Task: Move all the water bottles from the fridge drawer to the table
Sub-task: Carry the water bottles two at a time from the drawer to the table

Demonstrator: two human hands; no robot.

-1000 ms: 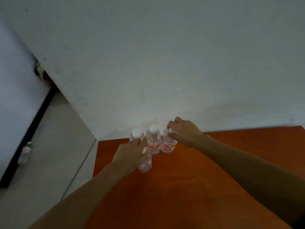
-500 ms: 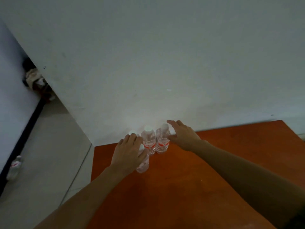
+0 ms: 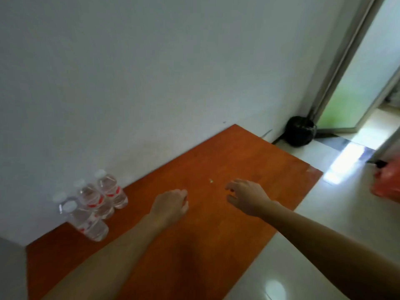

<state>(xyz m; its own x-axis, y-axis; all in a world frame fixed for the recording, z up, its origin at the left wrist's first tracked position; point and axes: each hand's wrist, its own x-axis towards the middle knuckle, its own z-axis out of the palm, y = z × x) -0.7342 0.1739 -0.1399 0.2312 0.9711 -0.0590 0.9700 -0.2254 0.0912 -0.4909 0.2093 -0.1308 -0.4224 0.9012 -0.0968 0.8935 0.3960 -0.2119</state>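
Clear water bottles (image 3: 95,202) stand clustered at the tabletop's (image 3: 249,161) far left by the wall. Left hand (image 3: 171,205) and right hand (image 3: 249,197), previously touching them, now hover apart, loosely open, empty.

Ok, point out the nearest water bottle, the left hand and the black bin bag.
nearest water bottle (image 3: 87,221), head view, on its clear body.
left hand (image 3: 171,205), head view, on the back of the hand.
black bin bag (image 3: 299,134), head view, on its front.

Dim, blurred; doorway (image 3: 355,87) glare
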